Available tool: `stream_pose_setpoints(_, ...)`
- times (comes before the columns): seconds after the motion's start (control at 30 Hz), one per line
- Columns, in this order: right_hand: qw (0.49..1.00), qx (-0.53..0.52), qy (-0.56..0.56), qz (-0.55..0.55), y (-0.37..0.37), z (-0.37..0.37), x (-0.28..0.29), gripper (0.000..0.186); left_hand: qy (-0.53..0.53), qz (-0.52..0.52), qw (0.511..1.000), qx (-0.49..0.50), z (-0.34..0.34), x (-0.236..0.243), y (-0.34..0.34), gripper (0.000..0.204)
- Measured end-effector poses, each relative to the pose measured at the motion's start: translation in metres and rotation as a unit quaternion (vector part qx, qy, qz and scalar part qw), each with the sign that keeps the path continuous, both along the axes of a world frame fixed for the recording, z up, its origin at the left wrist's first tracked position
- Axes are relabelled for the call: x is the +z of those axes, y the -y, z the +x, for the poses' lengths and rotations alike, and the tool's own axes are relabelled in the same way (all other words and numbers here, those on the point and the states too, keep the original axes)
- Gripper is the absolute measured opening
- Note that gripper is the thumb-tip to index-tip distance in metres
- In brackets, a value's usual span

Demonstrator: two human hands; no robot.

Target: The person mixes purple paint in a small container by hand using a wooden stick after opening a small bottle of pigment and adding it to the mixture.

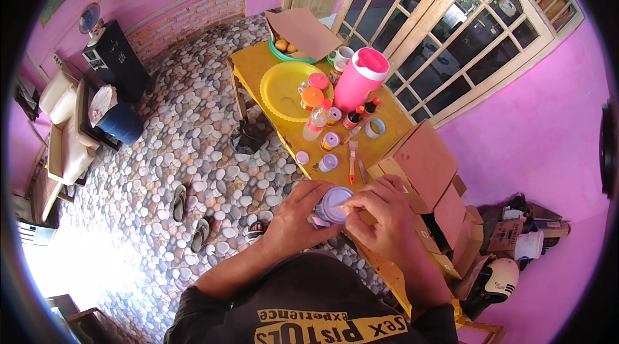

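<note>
At the near edge of the yellow table, my left hand [300, 214] is wrapped round the side of a small round tub with a lilac top [334, 199]. My right hand [385, 214] is closed in a pinch over the right part of that top. Whatever its fingertips hold there is too small to make out. Just beyond the hands lie a paintbrush [353, 162] with an orange-red handle tip and a small lilac-capped jar [328, 163]. A loose lilac lid [302, 157] rests left of that jar.
Farther back on the table [258, 67] stand a yellow basin [276, 89], a pink jug [361, 79], a clear bottle [316, 121], dark sauce bottles [353, 117] and a tape roll [375, 127]. An open cardboard box [419, 167] stands at right. Sandals [200, 235] lie on the floor.
</note>
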State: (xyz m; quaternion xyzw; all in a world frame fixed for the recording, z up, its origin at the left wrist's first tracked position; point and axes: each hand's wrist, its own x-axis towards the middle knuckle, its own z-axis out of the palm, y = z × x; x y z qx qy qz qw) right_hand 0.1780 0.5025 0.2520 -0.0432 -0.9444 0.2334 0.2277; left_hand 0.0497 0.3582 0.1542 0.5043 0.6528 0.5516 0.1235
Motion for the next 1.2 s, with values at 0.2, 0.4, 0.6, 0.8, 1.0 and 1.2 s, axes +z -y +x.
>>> stream_pose_setpoints(0.2,0.998,-0.041,-0.006,0.041,-0.005,0.008,0.003,0.017,-0.006,0.000,1.000,0.011,0.002,0.002,0.001,0.070)
stream_pose_setpoints(0.4,0.999,-0.032,-0.026,-0.004,-0.003,0.000,-0.006,0.016,-0.003,-0.004,1.000,0.003,0.003,0.004,0.000,0.068)
stream_pose_setpoints(0.6,1.000,-0.010,0.006,0.025,-0.004,0.010,0.004,0.017,-0.022,0.016,1.000,-0.003,0.002,0.003,0.000,0.065)
stream_pose_setpoints(0.8,0.997,-0.055,-0.024,0.055,-0.007,0.007,-0.004,0.016,-0.010,0.010,1.000,-0.012,0.003,0.006,-0.003,0.064)
stream_pose_setpoints(1.0,1.000,-0.011,0.004,0.004,-0.003,0.011,-0.005,0.017,-0.016,0.008,1.000,-0.012,0.003,0.008,-0.002,0.065)
stream_pose_setpoints(1.2,0.996,-0.062,-0.004,0.060,-0.005,0.016,0.003,0.018,-0.009,0.007,1.000,-0.014,0.004,0.009,-0.004,0.064)
